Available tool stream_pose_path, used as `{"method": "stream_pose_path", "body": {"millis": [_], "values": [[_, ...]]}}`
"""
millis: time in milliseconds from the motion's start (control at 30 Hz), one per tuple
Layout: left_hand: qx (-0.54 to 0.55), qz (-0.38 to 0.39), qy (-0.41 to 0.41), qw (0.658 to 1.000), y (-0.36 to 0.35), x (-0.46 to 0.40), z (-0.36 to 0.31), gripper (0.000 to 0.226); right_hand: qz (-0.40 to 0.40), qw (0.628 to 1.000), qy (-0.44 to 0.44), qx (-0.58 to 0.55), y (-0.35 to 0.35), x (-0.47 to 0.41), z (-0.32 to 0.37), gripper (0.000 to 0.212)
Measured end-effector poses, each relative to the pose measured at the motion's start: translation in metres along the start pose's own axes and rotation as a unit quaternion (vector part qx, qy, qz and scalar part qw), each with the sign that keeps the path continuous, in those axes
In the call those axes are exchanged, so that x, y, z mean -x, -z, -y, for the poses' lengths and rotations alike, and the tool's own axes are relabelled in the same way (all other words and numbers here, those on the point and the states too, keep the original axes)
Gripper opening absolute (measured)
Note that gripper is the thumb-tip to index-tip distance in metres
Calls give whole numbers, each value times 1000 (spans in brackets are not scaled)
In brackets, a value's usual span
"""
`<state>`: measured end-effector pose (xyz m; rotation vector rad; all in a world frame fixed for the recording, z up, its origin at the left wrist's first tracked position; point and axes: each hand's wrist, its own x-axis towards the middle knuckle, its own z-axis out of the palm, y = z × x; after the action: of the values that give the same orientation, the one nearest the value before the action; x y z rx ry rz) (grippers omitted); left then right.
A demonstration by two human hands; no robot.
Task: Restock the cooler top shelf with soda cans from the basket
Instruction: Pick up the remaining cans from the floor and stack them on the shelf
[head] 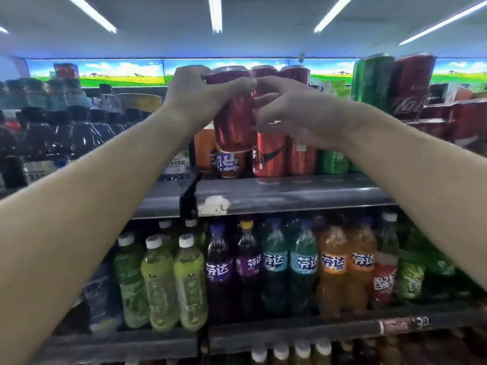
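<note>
Two hands: left hand [192, 93] fingers wrap red can [233, 119]; right hand [292, 111] fingers spread; top shelf [290, 192] grey.

A soda can [233, 119] sits stacked on an orange soda can [228, 164] on the top shelf [290, 192]; cola cans [271, 159] stand to its right; soda bottles [274, 264] fill the shelf below.

Lighting: we record bright ceiling tube lights [215, 14] overhead, glaring white. Shelves below sit dimmer, and we note shadow under the top shelf [290, 192]. Quality: we find soft focus throughout, smeared bottles [47, 122] at left, and wide-angle bending toward the edges.
</note>
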<state>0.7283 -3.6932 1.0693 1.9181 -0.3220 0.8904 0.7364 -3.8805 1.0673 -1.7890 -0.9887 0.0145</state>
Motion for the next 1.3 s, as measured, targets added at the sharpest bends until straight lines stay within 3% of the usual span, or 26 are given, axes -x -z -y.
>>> {"method": "stream_pose_path", "body": {"millis": [100, 267, 400, 467, 533, 667, 800, 1300], "values": [[25, 9, 11, 1000, -17, -9, -13, 49, -48, 997, 20, 63, 13, 1, -3, 61], [67, 6, 11, 998, -40, -19, -22, 58, -169, 974, 25, 151, 36, -8, -6, 29], [85, -11, -11, 996, -51, -33, -26, 104, -214, 970, 53, 108, 52, -10, -5, 10], [75, 10, -12, 997, -54, -41, -27, 119, -245, 964, 62, 83, 58, -10, -3, 10], [36, 42, 2, 998, -55, -31, -34, 111, -287, 953, 58, 73, 67, -14, -5, 14], [-127, 126, -2, 984, -63, -6, -13, 61, -350, 932, 4, 98, 80, -23, -18, 19], [-195, 132, -11, 972, -73, 5, 14, 74, -365, 923, -40, 113, 80, -25, -35, 29], [-277, 112, -63, 952, -87, 13, 35, 73, -375, 899, -40, 222, 70, -14, -51, 37]]}}
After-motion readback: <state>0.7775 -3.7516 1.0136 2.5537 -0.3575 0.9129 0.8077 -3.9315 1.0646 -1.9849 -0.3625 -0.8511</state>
